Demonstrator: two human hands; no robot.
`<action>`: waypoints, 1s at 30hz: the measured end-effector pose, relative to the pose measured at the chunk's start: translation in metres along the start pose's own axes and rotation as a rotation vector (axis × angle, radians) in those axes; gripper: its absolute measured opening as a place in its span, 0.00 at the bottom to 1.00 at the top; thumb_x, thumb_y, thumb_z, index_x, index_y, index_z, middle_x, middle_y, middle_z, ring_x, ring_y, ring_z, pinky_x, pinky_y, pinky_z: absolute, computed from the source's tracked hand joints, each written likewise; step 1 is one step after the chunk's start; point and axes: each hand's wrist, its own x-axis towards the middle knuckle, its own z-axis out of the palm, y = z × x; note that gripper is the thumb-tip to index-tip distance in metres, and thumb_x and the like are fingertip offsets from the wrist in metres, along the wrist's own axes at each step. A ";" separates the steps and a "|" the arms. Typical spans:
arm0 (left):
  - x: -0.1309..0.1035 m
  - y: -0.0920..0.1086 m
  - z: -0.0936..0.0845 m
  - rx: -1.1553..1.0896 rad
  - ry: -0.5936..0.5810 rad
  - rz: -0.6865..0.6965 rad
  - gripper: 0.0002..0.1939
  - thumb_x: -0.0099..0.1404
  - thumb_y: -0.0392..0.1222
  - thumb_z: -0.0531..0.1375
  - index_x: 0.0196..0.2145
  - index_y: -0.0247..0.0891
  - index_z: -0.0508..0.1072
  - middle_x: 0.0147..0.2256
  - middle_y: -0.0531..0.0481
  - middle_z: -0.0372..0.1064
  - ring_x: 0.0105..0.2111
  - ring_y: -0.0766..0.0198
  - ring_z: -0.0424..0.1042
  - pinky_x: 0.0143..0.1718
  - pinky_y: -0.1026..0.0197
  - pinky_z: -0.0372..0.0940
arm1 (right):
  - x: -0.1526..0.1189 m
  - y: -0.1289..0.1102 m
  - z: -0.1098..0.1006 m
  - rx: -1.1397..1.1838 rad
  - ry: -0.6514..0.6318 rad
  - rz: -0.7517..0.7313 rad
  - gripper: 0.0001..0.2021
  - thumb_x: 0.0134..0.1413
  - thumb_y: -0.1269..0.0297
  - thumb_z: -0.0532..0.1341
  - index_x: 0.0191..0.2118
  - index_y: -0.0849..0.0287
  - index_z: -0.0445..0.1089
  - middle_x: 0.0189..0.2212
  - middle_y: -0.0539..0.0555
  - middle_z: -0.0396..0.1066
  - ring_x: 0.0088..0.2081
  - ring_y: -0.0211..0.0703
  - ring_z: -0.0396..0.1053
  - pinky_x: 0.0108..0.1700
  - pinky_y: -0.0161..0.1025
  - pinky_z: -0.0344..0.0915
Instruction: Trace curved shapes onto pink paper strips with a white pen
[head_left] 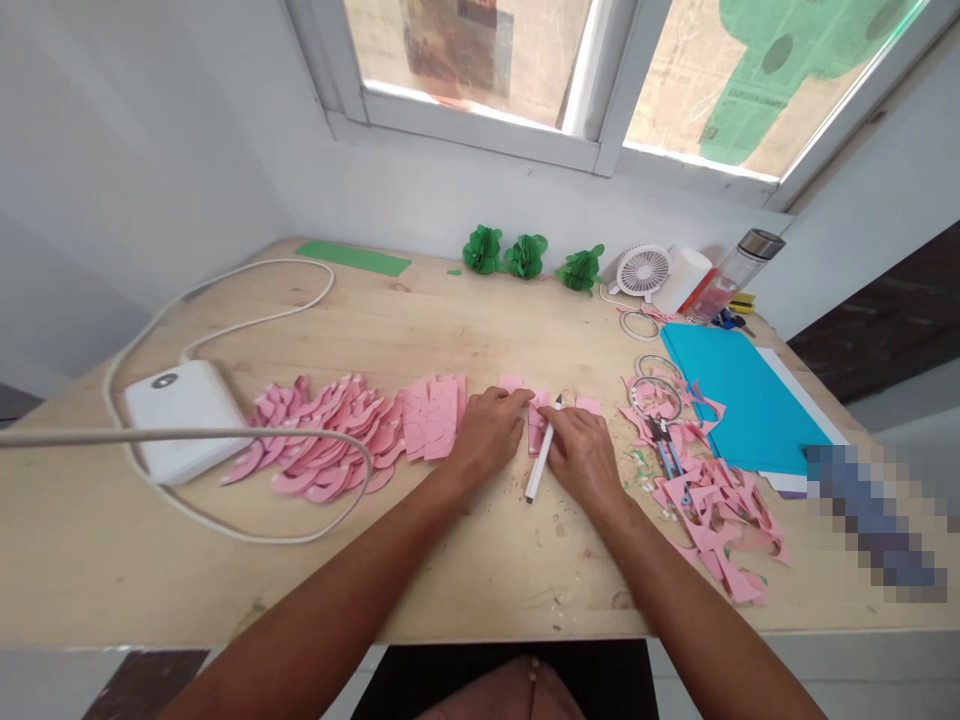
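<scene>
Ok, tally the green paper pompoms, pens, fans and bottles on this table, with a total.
Green ruffled paper pompoms: 3
Slim white pen with dark ends: 1
Round white plastic fan: 1
Clear cylindrical bottle with a metallic lid: 1
Total: 6

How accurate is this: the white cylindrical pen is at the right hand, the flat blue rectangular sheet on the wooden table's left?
Wrong side: the head view shows the blue sheet on the right of the table. The pen is at the right hand.
</scene>
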 end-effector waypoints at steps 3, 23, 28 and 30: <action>0.000 0.000 0.000 -0.002 -0.002 -0.005 0.20 0.60 0.29 0.54 0.49 0.41 0.70 0.47 0.46 0.72 0.51 0.54 0.67 0.52 0.50 0.64 | 0.001 0.000 0.000 -0.001 0.002 0.000 0.17 0.55 0.73 0.56 0.51 0.57 0.69 0.42 0.56 0.75 0.47 0.49 0.66 0.47 0.43 0.55; 0.000 -0.002 0.000 -0.021 0.064 -0.037 0.20 0.63 0.31 0.52 0.52 0.41 0.67 0.42 0.47 0.74 0.46 0.57 0.70 0.48 0.53 0.66 | 0.001 0.000 0.001 -0.024 -0.001 -0.006 0.17 0.56 0.73 0.56 0.51 0.57 0.69 0.41 0.56 0.75 0.47 0.48 0.65 0.46 0.43 0.57; 0.001 -0.002 0.000 -0.009 0.036 -0.020 0.21 0.62 0.31 0.53 0.52 0.41 0.67 0.43 0.46 0.73 0.48 0.56 0.69 0.50 0.53 0.65 | 0.001 0.001 0.001 -0.042 -0.003 -0.010 0.19 0.55 0.73 0.56 0.53 0.56 0.68 0.42 0.57 0.74 0.47 0.48 0.66 0.45 0.43 0.57; 0.000 -0.001 0.000 -0.006 0.023 -0.016 0.21 0.62 0.30 0.53 0.52 0.41 0.67 0.44 0.46 0.73 0.49 0.56 0.68 0.50 0.53 0.65 | 0.001 0.001 0.001 -0.049 -0.005 -0.014 0.20 0.55 0.73 0.57 0.53 0.56 0.68 0.42 0.57 0.74 0.47 0.48 0.66 0.45 0.43 0.57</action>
